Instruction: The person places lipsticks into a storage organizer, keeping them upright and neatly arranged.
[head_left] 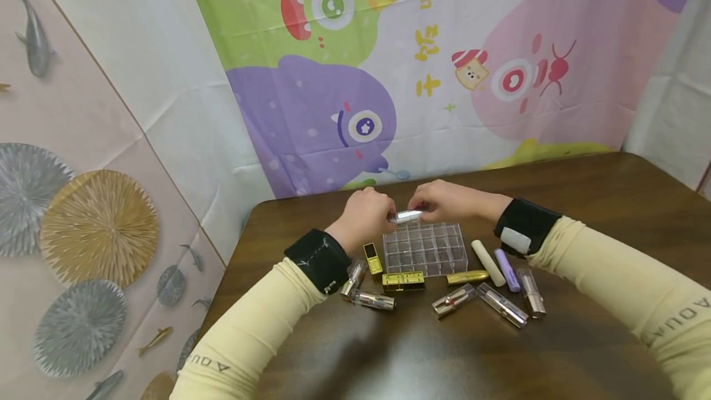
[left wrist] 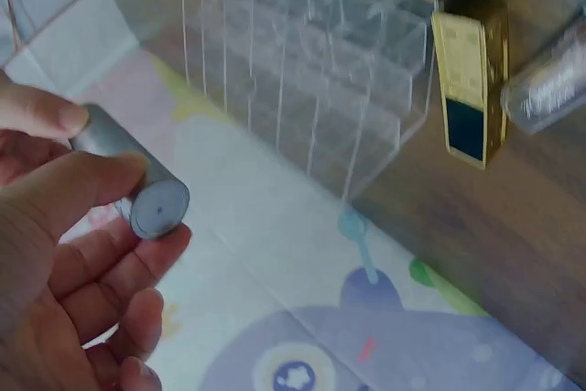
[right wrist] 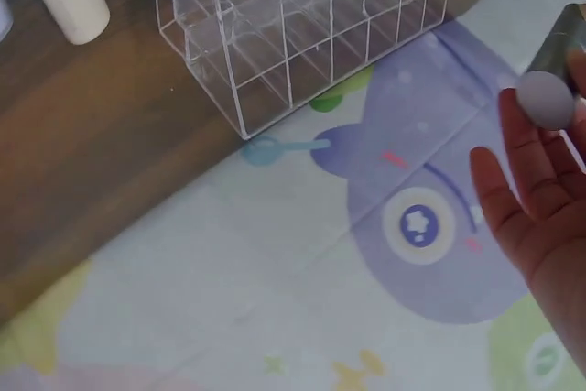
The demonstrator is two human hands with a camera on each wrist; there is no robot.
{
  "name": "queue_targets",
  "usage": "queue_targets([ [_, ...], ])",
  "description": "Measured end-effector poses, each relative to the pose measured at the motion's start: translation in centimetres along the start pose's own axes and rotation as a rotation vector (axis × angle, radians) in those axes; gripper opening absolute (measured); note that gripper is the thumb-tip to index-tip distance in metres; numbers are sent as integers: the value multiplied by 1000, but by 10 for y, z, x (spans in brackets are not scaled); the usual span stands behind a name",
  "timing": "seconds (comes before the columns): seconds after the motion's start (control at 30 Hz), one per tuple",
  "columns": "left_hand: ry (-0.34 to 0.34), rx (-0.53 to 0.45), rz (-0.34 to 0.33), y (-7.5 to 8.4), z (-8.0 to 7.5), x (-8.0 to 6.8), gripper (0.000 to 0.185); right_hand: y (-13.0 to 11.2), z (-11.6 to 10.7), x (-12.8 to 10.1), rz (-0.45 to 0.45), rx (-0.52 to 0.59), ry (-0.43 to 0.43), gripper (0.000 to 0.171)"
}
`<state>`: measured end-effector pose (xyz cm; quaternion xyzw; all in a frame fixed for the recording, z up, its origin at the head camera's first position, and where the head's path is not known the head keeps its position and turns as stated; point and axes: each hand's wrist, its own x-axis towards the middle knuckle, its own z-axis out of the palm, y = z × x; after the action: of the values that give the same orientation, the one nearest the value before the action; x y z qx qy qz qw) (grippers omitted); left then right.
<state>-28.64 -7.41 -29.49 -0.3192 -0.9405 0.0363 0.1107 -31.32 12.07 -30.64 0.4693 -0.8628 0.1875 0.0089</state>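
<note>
A silver lipstick tube [head_left: 408,216] is held sideways above the back of a clear acrylic organizer [head_left: 424,252] with rows of square compartments. My left hand [head_left: 366,215] pinches one end between thumb and fingers. At the other end, my right hand [head_left: 444,200] grips the tube with its fingertips. In the left wrist view, the tube's round grey end [left wrist: 160,210] faces the camera. The right wrist view catches its pale opposite end [right wrist: 546,101] beside the right fingers; part of that hand is cut off by the frame edge.
In front of the organizer lie gold lipstick cases [head_left: 403,281], a gold tube [head_left: 467,277] and several clear-capped lipsticks [head_left: 502,305]. A cream tube [head_left: 488,263] and a lilac tube [head_left: 507,270] lie to its right. A cartoon-printed cloth [head_left: 333,104] hangs behind the brown table [head_left: 422,363].
</note>
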Motion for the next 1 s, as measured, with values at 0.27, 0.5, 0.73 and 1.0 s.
queue_targets([
  [0.27, 23, -108, 0, -22, 1, 12, 4, 16, -1, 15, 102, 158, 51, 19],
  [0.5, 46, -109, -14, -32, 10, 16, 5, 21, -5, 30, 114, 141, 7, 18],
  [0.73, 27, -107, -57, -40, 21, 15, 9, 25, -10, 47, 52, 32, -37, 19],
  [1.0, -64, -67, -105, -48, 32, 19, 36, 26, -12, 63, 17, -101, -113, 20],
])
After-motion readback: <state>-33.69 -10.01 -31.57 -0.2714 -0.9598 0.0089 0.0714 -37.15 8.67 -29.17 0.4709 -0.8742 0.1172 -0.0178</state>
